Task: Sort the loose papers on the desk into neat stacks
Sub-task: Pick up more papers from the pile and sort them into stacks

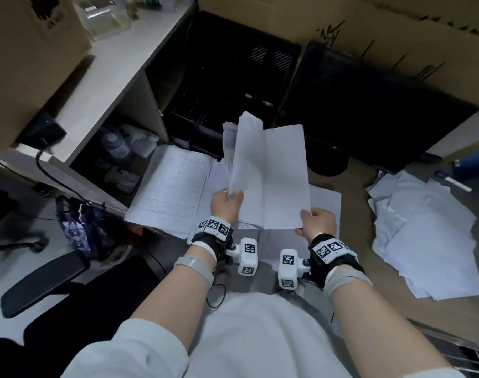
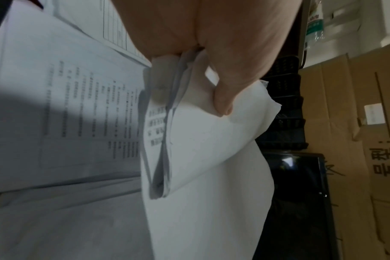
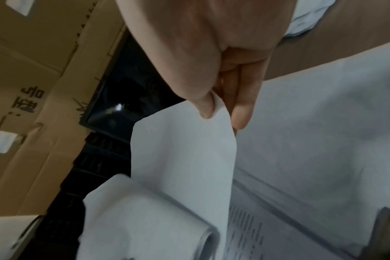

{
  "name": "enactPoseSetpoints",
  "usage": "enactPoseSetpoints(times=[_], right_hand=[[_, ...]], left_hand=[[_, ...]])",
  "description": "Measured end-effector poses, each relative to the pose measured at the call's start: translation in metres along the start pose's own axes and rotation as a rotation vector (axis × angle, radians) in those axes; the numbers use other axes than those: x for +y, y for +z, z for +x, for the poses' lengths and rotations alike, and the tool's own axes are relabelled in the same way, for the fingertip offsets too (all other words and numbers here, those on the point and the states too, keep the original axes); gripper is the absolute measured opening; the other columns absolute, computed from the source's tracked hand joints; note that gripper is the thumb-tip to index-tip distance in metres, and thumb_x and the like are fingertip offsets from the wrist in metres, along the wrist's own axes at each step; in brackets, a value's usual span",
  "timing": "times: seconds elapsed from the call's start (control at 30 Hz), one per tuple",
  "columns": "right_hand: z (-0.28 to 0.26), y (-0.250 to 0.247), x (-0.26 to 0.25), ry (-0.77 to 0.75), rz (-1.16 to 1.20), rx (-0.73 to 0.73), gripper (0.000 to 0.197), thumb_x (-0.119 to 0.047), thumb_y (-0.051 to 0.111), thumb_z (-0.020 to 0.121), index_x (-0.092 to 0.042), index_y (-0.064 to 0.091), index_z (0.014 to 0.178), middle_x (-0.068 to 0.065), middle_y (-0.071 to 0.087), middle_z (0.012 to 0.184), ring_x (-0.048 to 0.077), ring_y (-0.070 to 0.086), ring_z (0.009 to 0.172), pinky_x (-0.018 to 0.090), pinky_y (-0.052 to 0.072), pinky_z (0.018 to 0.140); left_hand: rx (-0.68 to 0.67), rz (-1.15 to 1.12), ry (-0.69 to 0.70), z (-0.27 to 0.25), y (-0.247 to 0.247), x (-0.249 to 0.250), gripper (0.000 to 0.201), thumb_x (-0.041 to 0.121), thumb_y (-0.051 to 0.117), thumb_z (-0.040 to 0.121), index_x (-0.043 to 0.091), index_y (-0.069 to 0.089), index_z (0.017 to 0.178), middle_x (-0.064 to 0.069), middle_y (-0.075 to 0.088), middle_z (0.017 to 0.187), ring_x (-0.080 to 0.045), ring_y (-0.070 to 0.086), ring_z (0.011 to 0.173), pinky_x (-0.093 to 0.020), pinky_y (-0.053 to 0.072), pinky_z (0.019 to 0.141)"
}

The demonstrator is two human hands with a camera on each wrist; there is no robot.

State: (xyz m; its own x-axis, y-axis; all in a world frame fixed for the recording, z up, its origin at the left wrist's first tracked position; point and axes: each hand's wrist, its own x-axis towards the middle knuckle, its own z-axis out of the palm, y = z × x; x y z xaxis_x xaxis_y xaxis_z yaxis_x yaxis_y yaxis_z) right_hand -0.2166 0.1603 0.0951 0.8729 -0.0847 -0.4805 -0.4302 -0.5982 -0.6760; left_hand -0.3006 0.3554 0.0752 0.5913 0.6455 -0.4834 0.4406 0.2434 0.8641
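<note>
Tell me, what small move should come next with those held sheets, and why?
Probably lower the white held sheets onto the printed-form paper stack below: left hand and right hand each pinch a bottom corner, holding them upright, while the messy white pile waits unsorted.

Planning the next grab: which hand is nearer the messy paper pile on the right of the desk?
Right. The right hand pinches the held sheets just left of that pile; the left hand grips them farther left.

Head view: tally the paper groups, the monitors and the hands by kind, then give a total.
Paper groups: 3, the held sheets, printed stack, loose pile
Monitors: 1, the monitor
Hands: 2, the left hand, right hand
Total: 6
</note>
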Motion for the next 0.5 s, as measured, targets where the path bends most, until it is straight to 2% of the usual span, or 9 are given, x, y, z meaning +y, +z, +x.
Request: enactPoseSetpoints(times=[0.07, 0.13, 0.2, 0.27, 0.33, 0.43, 0.5], right_hand=[[0.007, -0.014, 0.015, 0.056, -0.045, 0.037, 0.019, -0.018, 0.054, 0.094, -0.008, 0.064, 0.082, 0.008, 0.070, 0.084, 0.029, 0.073, 0.060, 0.030, 0.052, 0.049], [0.011, -0.029, 0.032, 0.132, -0.068, 0.052, 0.013, -0.020, 0.054, 0.093, -0.010, 0.061, 0.090, 0.009, 0.070, 0.087, 0.028, 0.073, 0.062, 0.020, 0.046, 0.041], [0.018, -0.036, 0.053, 0.194, -0.120, 0.039, 0.019, -0.026, 0.053, 0.089, -0.009, 0.054, 0.083, 0.009, 0.073, 0.077, 0.027, 0.074, 0.065, 0.026, 0.052, 0.049], [0.024, -0.041, 0.067, 0.236, -0.140, 0.013, 0.028, -0.030, 0.052, 0.090, -0.006, 0.056, 0.076, 0.007, 0.073, 0.065, 0.024, 0.073, 0.061, 0.032, 0.055, 0.059], [0.029, -0.048, 0.071, 0.257, -0.167, 0.022, 0.031, -0.031, 0.052, 0.093, -0.005, 0.061, 0.079, 0.007, 0.073, 0.065, 0.024, 0.072, 0.062, 0.034, 0.056, 0.065], [0.043, -0.060, 0.077, 0.297, -0.143, -0.005, 0.023, -0.025, 0.051, 0.096, -0.007, 0.056, 0.083, 0.011, 0.074, 0.075, 0.025, 0.073, 0.070, 0.032, 0.053, 0.060], [0.055, -0.066, 0.086, 0.344, -0.140, -0.053, 0.015, -0.019, 0.056, 0.093, -0.005, 0.056, 0.087, 0.014, 0.073, 0.084, 0.028, 0.074, 0.077, 0.034, 0.056, 0.062]], left_hand=[[-0.006, 0.010, -0.009, 0.001, 0.010, -0.002, 0.015, 0.013, 0.060, 0.090, 0.013, 0.064, 0.075, 0.004, 0.056, 0.060, -0.011, 0.048, 0.055, -0.024, 0.040, 0.063], [-0.015, 0.028, -0.025, 0.000, 0.020, -0.003, 0.016, 0.014, 0.060, 0.089, 0.013, 0.062, 0.074, 0.002, 0.054, 0.061, -0.014, 0.049, 0.057, -0.028, 0.043, 0.064], [-0.029, 0.051, -0.027, -0.001, 0.031, -0.004, 0.015, 0.017, 0.061, 0.087, 0.011, 0.061, 0.073, -0.002, 0.056, 0.064, -0.019, 0.052, 0.062, -0.035, 0.050, 0.069], [-0.047, 0.071, -0.035, -0.003, 0.042, -0.006, 0.013, 0.022, 0.063, 0.084, 0.014, 0.064, 0.074, -0.005, 0.064, 0.071, -0.025, 0.062, 0.070, -0.044, 0.058, 0.076], [-0.050, 0.080, -0.046, -0.006, 0.053, -0.005, 0.011, 0.027, 0.064, 0.079, 0.017, 0.065, 0.074, -0.010, 0.071, 0.083, -0.031, 0.070, 0.084, -0.052, 0.059, 0.078], [-0.025, 0.106, -0.032, -0.009, 0.069, -0.001, 0.012, 0.016, 0.065, 0.086, 0.019, 0.065, 0.075, -0.010, 0.071, 0.086, -0.027, 0.068, 0.084, -0.047, 0.058, 0.082], [-0.018, 0.125, -0.025, -0.010, 0.080, -0.001, 0.010, 0.013, 0.065, 0.089, 0.016, 0.067, 0.079, -0.009, 0.071, 0.085, -0.024, 0.067, 0.081, -0.045, 0.057, 0.083]])
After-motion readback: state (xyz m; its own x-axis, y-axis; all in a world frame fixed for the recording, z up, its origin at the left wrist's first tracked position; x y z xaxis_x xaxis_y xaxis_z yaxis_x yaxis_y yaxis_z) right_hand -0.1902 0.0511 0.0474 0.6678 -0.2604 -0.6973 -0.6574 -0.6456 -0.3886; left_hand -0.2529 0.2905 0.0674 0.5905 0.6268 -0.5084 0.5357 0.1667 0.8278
